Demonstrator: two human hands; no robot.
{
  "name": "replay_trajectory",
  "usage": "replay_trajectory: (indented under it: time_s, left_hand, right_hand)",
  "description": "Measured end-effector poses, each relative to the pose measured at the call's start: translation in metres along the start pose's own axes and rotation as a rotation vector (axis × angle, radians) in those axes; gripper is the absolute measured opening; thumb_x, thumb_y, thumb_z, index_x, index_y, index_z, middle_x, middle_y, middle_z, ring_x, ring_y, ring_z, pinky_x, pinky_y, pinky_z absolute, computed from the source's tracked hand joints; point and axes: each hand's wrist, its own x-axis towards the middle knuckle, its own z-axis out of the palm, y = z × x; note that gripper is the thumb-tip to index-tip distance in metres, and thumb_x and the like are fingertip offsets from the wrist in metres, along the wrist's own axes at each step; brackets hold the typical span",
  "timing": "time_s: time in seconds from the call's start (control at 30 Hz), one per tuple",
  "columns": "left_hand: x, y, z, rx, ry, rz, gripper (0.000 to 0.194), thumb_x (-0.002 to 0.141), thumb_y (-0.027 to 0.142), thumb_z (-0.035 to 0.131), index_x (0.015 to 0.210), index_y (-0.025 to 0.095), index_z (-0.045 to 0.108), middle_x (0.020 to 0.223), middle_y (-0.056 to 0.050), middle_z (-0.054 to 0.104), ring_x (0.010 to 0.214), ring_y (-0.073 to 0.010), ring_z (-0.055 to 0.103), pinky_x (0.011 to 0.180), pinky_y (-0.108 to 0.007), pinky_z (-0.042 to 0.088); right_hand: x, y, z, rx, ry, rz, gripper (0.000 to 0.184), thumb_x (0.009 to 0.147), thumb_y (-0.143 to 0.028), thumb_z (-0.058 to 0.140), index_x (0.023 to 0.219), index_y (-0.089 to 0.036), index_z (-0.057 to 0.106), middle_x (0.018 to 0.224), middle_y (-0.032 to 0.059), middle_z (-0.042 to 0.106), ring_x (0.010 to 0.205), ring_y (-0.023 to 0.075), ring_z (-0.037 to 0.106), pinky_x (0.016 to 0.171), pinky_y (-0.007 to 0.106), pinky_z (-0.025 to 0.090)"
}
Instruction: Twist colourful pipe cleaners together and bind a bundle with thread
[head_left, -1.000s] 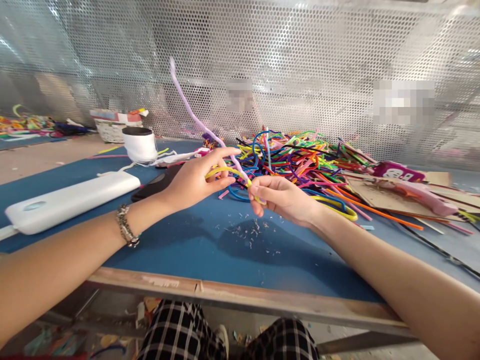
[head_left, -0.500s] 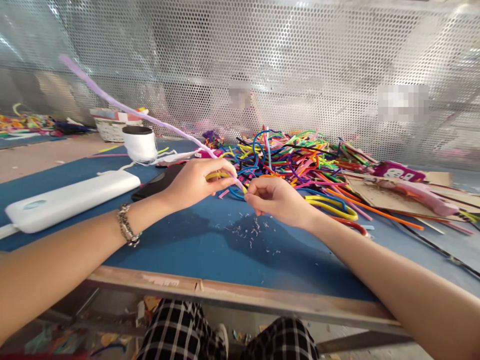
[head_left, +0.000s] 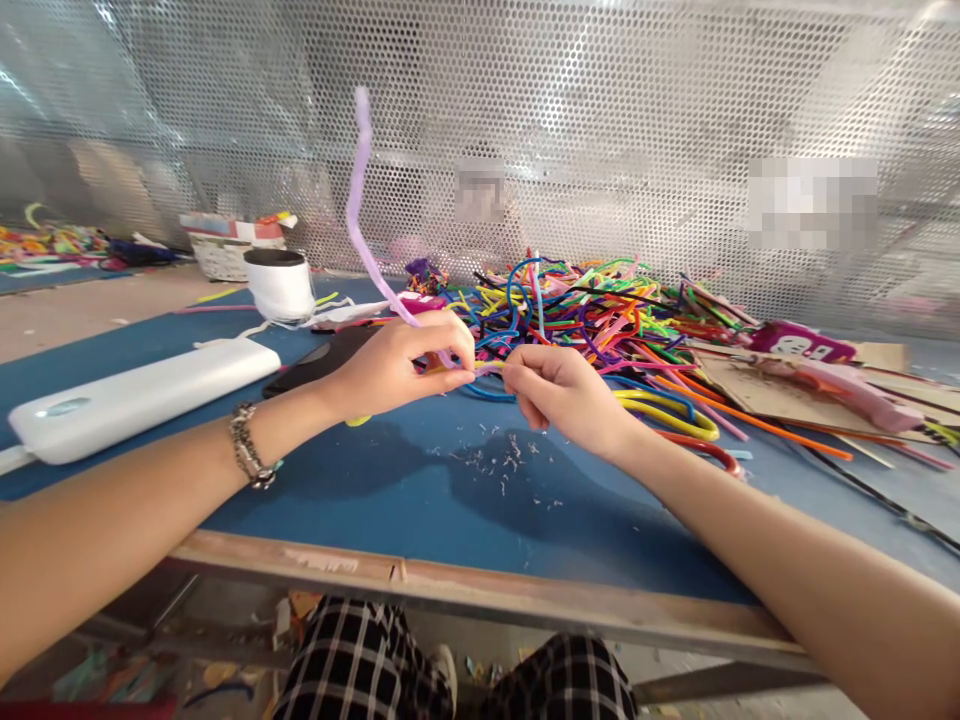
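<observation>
A lilac pipe cleaner (head_left: 358, 200) rises from my left hand (head_left: 409, 365), its free end standing nearly upright above the table. The thumb and fingers of that hand pinch it near its lower end. My right hand (head_left: 559, 395) is closed on the same end, where a short lilac and yellow stretch (head_left: 489, 368) shows between the two hands. A bit of yellow (head_left: 358, 420) pokes out below my left palm; what it belongs to is mostly hidden. Behind both hands lies a tangled heap of coloured pipe cleaners (head_left: 585, 310).
On the blue mat (head_left: 420, 520) are pale fluff scraps (head_left: 510, 460). To the left are a white power strip-like block (head_left: 146, 400), a spool of white thread (head_left: 279, 290) and a dark phone-like slab (head_left: 311, 365). A pink glue gun (head_left: 862, 390) lies right. Perforated metal (head_left: 600, 120) stands behind.
The lilac pipe cleaner's free end has swung from far left to nearly upright. My right hand has shifted slightly right, and the yellow piece by my left hand now shows below the palm.
</observation>
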Motion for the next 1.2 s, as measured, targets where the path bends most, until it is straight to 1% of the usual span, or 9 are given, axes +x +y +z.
replay_trajectory:
  time_s: [0.2,0.37,0.43,0.53,0.67,0.8,0.97,1.1,1.2]
  left_hand:
    - [0.000,0.000,0.000,0.102,-0.018,0.069,0.009,0.076,0.020,0.056,0.069,0.017,0.059,0.079,-0.001,0.052,0.076,-0.0119,0.053,0.068,-0.024,0.041]
    - [-0.001,-0.005,0.000,0.199,0.014,0.044,0.013,0.079,0.023,0.054,0.073,0.017,0.064,0.075,-0.002,0.053,0.071,-0.0115,0.052,0.065,-0.023,0.040]
    - [-0.001,-0.006,0.001,0.230,0.035,0.011,0.016,0.081,0.024,0.051,0.083,0.017,0.065,0.077,-0.003,0.055,0.071,-0.0121,0.052,0.063,-0.023,0.040]
    - [0.000,-0.006,0.002,0.232,0.058,-0.109,0.022,0.082,0.025,0.046,0.093,0.018,0.064,0.085,-0.005,0.058,0.076,-0.0135,0.052,0.063,-0.024,0.041]
    - [0.000,-0.007,0.003,0.029,0.066,-0.206,0.028,0.081,0.029,0.044,0.103,0.023,0.061,0.100,-0.005,0.056,0.092,-0.0160,0.051,0.075,-0.027,0.044]
    - [0.001,-0.017,0.004,-0.332,0.189,-0.274,0.028,0.079,0.027,0.045,0.101,0.025,0.061,0.113,-0.003,0.051,0.105,-0.0179,0.046,0.083,-0.029,0.043]
    - [0.009,-0.019,0.002,-0.673,0.382,-0.478,0.030,0.077,0.025,0.039,0.097,0.023,0.061,0.109,0.000,0.055,0.097,-0.0159,0.050,0.081,-0.031,0.044]
    - [0.013,-0.023,-0.005,-0.686,0.560,-0.622,0.035,0.078,0.031,0.039,0.109,0.026,0.054,0.121,0.003,0.050,0.099,-0.0169,0.047,0.077,-0.030,0.044]
    - [0.006,-0.046,-0.015,-0.529,0.632,-0.674,0.045,0.078,0.042,0.041,0.121,0.031,0.041,0.132,0.005,0.038,0.103,-0.0177,0.043,0.075,-0.030,0.044]
  right_hand:
    - [-0.001,-0.001,0.003,-0.009,0.057,0.002,0.024,0.079,-0.016,0.042,0.055,-0.018,0.040,0.034,-0.0087,0.040,0.033,0.0037,0.033,0.036,0.015,0.026]
    - [0.000,0.001,0.004,0.008,0.060,-0.043,0.024,0.080,-0.020,0.043,0.056,-0.018,0.041,0.035,-0.0082,0.040,0.033,0.0037,0.034,0.036,0.016,0.025]
    - [-0.001,0.001,0.003,0.017,0.042,-0.057,0.023,0.082,-0.021,0.042,0.059,-0.018,0.042,0.035,-0.0085,0.040,0.033,0.0039,0.033,0.036,0.016,0.026]
    - [-0.002,-0.001,0.002,0.022,0.003,-0.089,0.020,0.083,-0.024,0.040,0.064,-0.018,0.045,0.035,-0.0090,0.040,0.032,0.0041,0.034,0.038,0.016,0.028]
    - [-0.002,-0.003,0.002,0.036,-0.071,-0.106,0.018,0.082,-0.022,0.041,0.066,-0.017,0.049,0.037,-0.0093,0.039,0.033,0.0042,0.036,0.037,0.016,0.029]
    - [0.000,0.001,-0.001,0.002,-0.061,-0.089,0.018,0.081,-0.020,0.040,0.066,-0.017,0.049,0.038,-0.0092,0.038,0.033,0.0039,0.036,0.037,0.016,0.028]
    - [0.003,0.005,-0.006,-0.069,0.005,-0.065,0.017,0.081,-0.022,0.042,0.066,-0.017,0.049,0.037,-0.0089,0.038,0.034,0.0045,0.037,0.037,0.016,0.028]
    - [0.004,0.006,-0.007,-0.107,0.018,-0.061,0.019,0.081,-0.022,0.041,0.064,-0.017,0.048,0.036,-0.0085,0.040,0.033,0.0048,0.037,0.037,0.016,0.027]
    - [0.004,0.005,-0.008,-0.125,0.039,-0.057,0.020,0.081,-0.021,0.041,0.062,-0.017,0.046,0.035,-0.0088,0.040,0.032,0.0048,0.036,0.038,0.017,0.028]
